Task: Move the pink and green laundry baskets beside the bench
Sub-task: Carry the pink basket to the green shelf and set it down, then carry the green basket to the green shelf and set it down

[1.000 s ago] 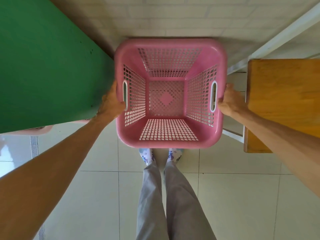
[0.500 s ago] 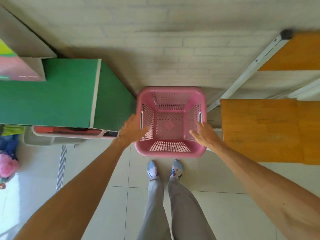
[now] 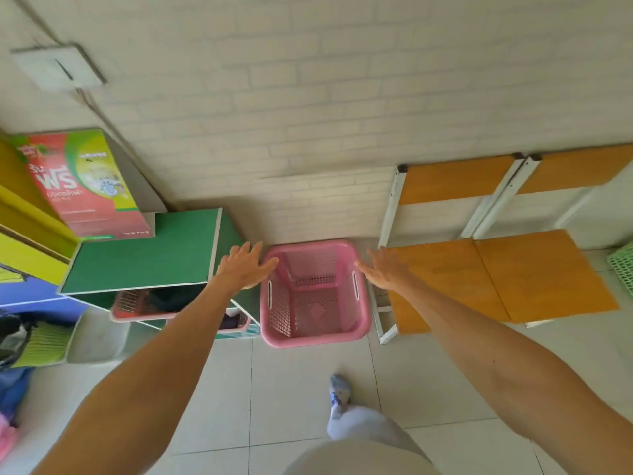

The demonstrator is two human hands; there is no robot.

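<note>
The pink laundry basket [image 3: 313,313] stands empty on the tiled floor against the brick wall, between a green cabinet and the orange wooden bench [image 3: 496,279]. My left hand [image 3: 245,267] hovers open above the basket's left rim, fingers spread. Over its right rim my right hand [image 3: 385,269] is open too and holds nothing. A corner of a green basket [image 3: 622,267] shows at the right edge, past the bench.
The green cabinet [image 3: 144,255] on the left carries a red and green box [image 3: 82,183] and holds pink bins on its shelves. Yellow and blue furniture fills the far left. My leg and one shoe [image 3: 339,394] are on the tiles behind the basket.
Both hands have let go of the pink basket's handles and lifted away with fingers spread. The basket now rests on the floor, and my view has pulled back and up.
</note>
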